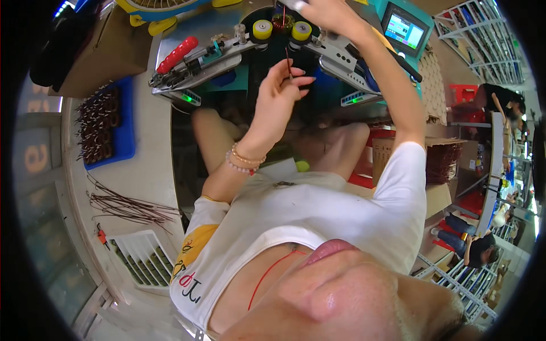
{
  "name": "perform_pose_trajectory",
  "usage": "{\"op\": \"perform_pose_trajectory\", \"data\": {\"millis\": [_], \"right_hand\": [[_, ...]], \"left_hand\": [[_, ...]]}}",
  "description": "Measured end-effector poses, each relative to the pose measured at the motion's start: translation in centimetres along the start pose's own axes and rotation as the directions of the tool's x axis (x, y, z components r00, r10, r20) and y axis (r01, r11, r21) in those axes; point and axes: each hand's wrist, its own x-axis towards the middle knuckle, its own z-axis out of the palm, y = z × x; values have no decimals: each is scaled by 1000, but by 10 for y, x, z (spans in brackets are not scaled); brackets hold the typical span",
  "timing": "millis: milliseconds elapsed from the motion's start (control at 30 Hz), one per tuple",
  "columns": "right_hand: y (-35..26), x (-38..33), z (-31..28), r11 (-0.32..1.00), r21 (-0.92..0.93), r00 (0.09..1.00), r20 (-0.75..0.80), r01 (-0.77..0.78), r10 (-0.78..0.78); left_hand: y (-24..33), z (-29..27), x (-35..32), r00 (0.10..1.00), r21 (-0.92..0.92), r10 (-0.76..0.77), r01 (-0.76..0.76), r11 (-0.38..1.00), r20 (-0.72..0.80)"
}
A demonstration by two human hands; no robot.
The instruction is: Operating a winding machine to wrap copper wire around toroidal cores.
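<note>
A small ring-shaped coil (282,23) wound with reddish-brown wire sits between two yellow rollers (262,29) on a bench machine. My left hand (278,94) is below it, thumb and fingers pinched on a thin reddish-brown wire (288,58) that points up toward the coil. The other fingers are loosely curled. My right hand (333,18) reaches over the far right side of the machine, beside the right roller (301,30). The top edge of the view cuts off its fingertips, and I cannot make out what they hold.
A red-handled clamp (177,55) stands on the machine's left arm; a screen (404,27) is at right. On the left bench are a blue tray (126,119) of wound coils, loose wires (128,206) and a white slatted basket (142,258). Cardboard box (382,159) at right; people work farther off.
</note>
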Motion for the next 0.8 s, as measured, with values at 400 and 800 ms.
{"op": "perform_pose_trajectory", "data": {"millis": [400,800], "right_hand": [[60,34,12,969,247,898,424,10,-117],[-40,-50,-21,895,-78,796,497,439,-347]], "left_hand": [[-3,0,-3,994,-40,-106,107,993,23],[-96,-73,96,770,702,605,-545,458,202]]}}
